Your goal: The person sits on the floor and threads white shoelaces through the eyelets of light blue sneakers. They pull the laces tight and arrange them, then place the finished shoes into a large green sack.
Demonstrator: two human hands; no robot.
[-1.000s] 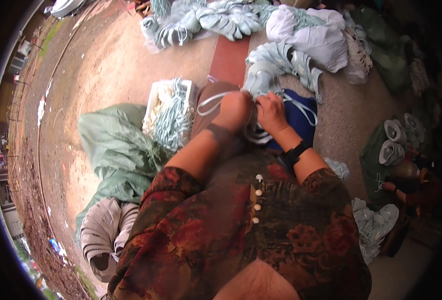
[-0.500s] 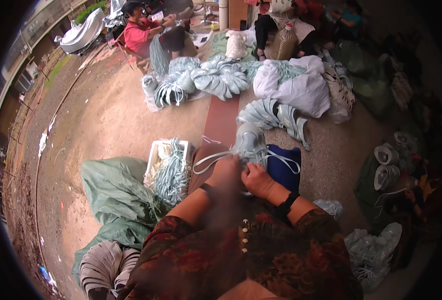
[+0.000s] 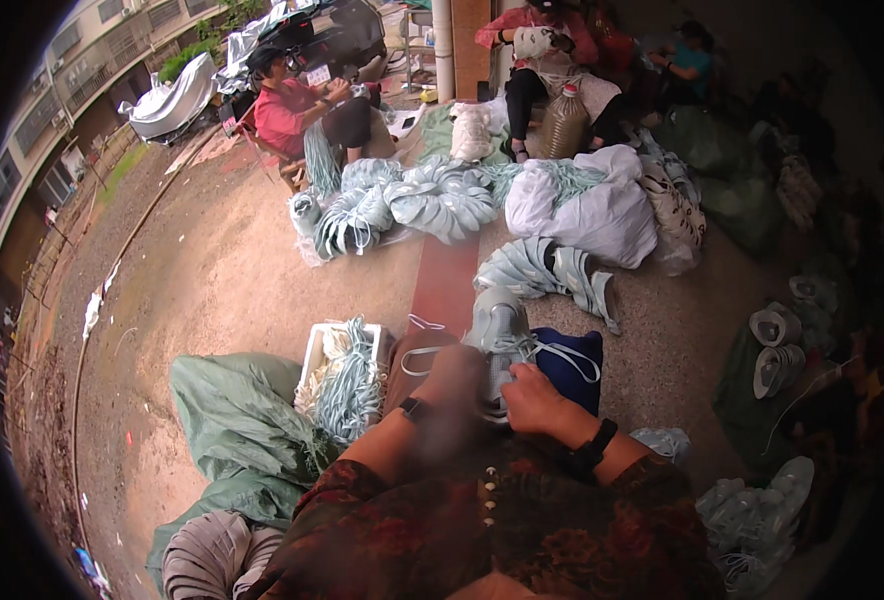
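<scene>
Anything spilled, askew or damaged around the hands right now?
Slightly untidy: pale laces heap over the rim of the white box at left, which looks overfull. The grey shoe shows no obvious damage, but is partly covered.

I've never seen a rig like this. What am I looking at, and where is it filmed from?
There is no machine: these are a person's bare hands. The view comes from a fisheye camera on the person's head, looking down, so straight edges bend. The left hand and right hand are at a pale shoe; their exact grip is hard to see. To the left sit a white box of laces and a green sack.
</scene>
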